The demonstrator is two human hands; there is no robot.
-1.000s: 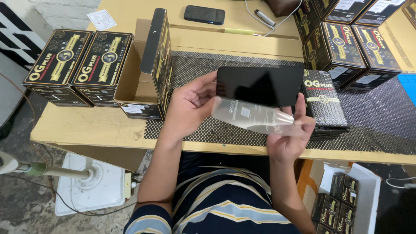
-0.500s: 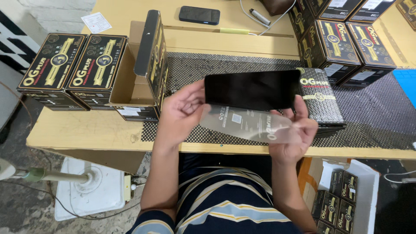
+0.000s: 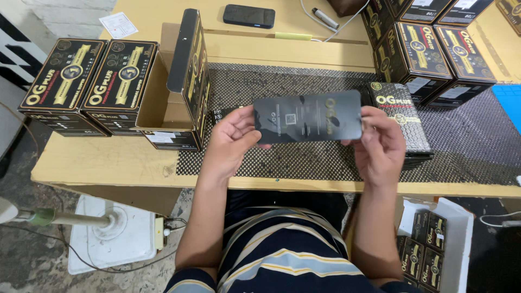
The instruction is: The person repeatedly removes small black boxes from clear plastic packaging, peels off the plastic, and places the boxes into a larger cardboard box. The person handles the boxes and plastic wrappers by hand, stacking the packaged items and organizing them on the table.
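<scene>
Dark panel (image 3: 308,117) held level above mesh mat (image 3: 304,157), left hand (image 3: 234,140) pinching its left edge, right hand (image 3: 380,142) closed on right edge, open box (image 3: 179,92) left.

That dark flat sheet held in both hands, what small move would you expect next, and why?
Probably lowering the dark sheet toward the flat patterned packet on the mesh mat. The left hand and right hand hold it level by its ends above the mat, with the packet just beside the right hand.
</scene>
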